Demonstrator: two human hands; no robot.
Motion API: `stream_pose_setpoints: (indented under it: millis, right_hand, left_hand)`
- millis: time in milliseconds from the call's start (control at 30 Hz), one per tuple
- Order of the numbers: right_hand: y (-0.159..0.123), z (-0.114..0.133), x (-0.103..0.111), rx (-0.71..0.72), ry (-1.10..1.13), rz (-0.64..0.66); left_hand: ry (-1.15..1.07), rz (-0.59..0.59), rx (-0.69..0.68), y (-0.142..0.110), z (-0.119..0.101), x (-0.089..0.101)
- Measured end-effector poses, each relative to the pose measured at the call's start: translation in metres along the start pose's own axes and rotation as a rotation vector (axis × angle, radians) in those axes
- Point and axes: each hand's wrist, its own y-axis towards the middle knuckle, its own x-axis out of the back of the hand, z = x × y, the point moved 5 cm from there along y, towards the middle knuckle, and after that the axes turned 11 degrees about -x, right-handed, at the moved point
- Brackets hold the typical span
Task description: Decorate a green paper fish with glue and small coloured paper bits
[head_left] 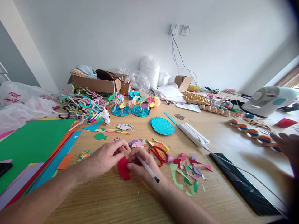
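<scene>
A red paper cut-out [123, 169] lies on the wooden table [130, 199] between my hands. My left hand [106, 157] has its fingers pinched together right above the cut-out's top edge. My right hand [142, 169] is closed on a clear pen [148, 169] whose dark end points back toward my wrist, and its thumb rests on the red paper. Red-handled scissors [158, 154] lie just right of my right hand.
Coloured paper scraps [187, 174] lie to the right, stacked coloured sheets [32, 146] to the left. A teal disc [162, 126], glue bottle [106, 116], pipe cleaners [79, 104], fish crafts [130, 107], cardboard boxes [95, 84] and a white fan [268, 101] stand farther off. Another person's hand [288, 146] shows at the right edge.
</scene>
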Motion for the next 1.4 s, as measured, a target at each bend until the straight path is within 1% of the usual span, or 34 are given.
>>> stream_pose_setpoints:
  millis: [100, 233, 267, 367, 433, 533, 667, 733, 833, 933, 1033, 1167, 1267, 1333, 1400]
  right_hand:
    - [0.001, -0.003, 0.000, -0.005, 0.051, -0.008]
    - [0.001, -0.004, 0.003, -0.013, 0.071, -0.039]
    - [0.001, -0.004, 0.004, -0.022, 0.058, -0.044]
    - [0.001, -0.004, 0.003, -0.036, 0.011, -0.047]
    - [0.002, -0.004, 0.003, -0.049, 0.004, -0.066]
    - [0.003, -0.005, 0.006, -0.055, 0.003, -0.113]
    - [0.005, -0.005, 0.010, 0.000, -0.039, -0.151]
    - [0.006, -0.004, 0.011, 0.010, -0.069, -0.168]
    - [0.005, -0.003, 0.012, 0.003, -0.089, -0.180]
    - [0.005, -0.002, 0.011, 0.002, -0.095, -0.168]
    - [0.005, -0.003, 0.011, -0.006, -0.110, -0.159]
    - [0.006, -0.005, 0.012, -0.011, -0.166, -0.147]
    - [0.006, -0.006, 0.011, 0.007, -0.289, -0.161]
    - [0.007, -0.005, 0.011, 0.020, -0.396, -0.182]
    - [0.007, -0.004, 0.011, 0.031, -0.492, -0.199]
  left_hand:
    - [-0.041, 0.020, -0.014, 0.003, 0.004, -0.007]
    - [-0.248, -0.016, -0.007, 0.003, 0.012, -0.010]
    - [-0.261, -0.018, -0.001, 0.003, 0.013, -0.010]
    - [-0.186, -0.017, 0.029, 0.001, 0.012, -0.011]
    - [-0.166, -0.038, 0.061, -0.001, 0.012, -0.012]
    - [-0.237, -0.069, 0.123, -0.008, 0.015, -0.016]
    - [-0.385, -0.023, 0.166, -0.020, 0.024, -0.027]
    - [-0.436, -0.040, 0.168, -0.025, 0.029, -0.030]
    - [-0.459, -0.096, 0.174, -0.028, 0.037, -0.030]
    - [-0.463, -0.095, 0.199, -0.032, 0.042, -0.030]
    - [-0.431, -0.081, 0.212, -0.036, 0.041, -0.027]
    - [-0.310, -0.109, 0.184, -0.039, 0.036, -0.018]
    - [-0.220, -0.053, 0.173, -0.041, 0.036, -0.016]
    - [-0.086, -0.020, 0.127, -0.042, 0.036, -0.016]
    - [0.072, -0.006, 0.012, -0.043, 0.034, -0.017]
